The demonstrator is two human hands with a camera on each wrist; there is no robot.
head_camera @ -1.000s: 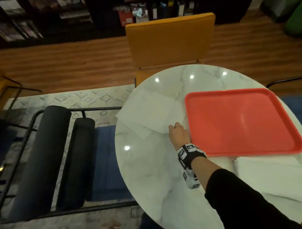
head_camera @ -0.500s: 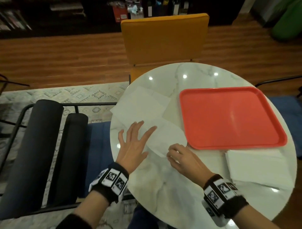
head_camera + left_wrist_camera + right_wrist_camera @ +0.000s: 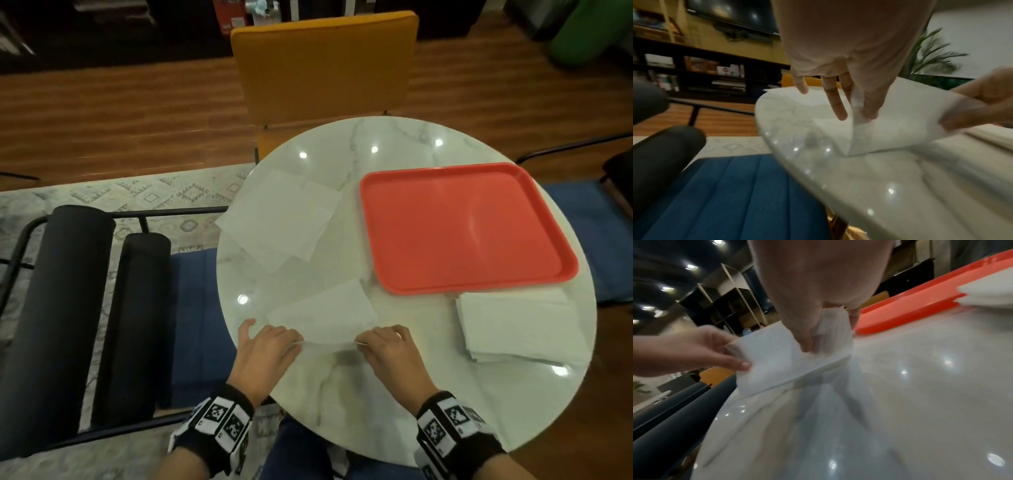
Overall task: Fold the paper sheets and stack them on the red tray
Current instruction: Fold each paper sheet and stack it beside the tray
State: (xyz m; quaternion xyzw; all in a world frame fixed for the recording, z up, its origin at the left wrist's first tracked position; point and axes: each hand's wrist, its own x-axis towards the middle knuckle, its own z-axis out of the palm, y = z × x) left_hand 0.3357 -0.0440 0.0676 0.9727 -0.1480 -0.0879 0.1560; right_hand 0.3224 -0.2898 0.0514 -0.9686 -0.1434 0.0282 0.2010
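Note:
A thin white paper sheet (image 3: 325,313) lies on the round marble table (image 3: 359,394) in front of me, its near edge lifted. My left hand (image 3: 270,346) pinches the sheet's near left corner (image 3: 857,105). My right hand (image 3: 387,346) pinches the near right corner (image 3: 826,337). The red tray (image 3: 462,226) sits bare to the right beyond the hands. More loose sheets (image 3: 281,219) lie overlapped at the table's far left. A stack of white paper (image 3: 517,329) rests just in front of the tray at the right.
An orange chair (image 3: 325,65) stands behind the table. A blue cushioned seat (image 3: 195,322) and a black-framed seat with dark bolsters (image 3: 68,308) sit to the left. The table's near edge is close to my wrists.
The sheet has been pulled from the far-left pile toward me. My left hand went from flat on the paper to pinching its corner; both hands moved nearer and lift the near edge.

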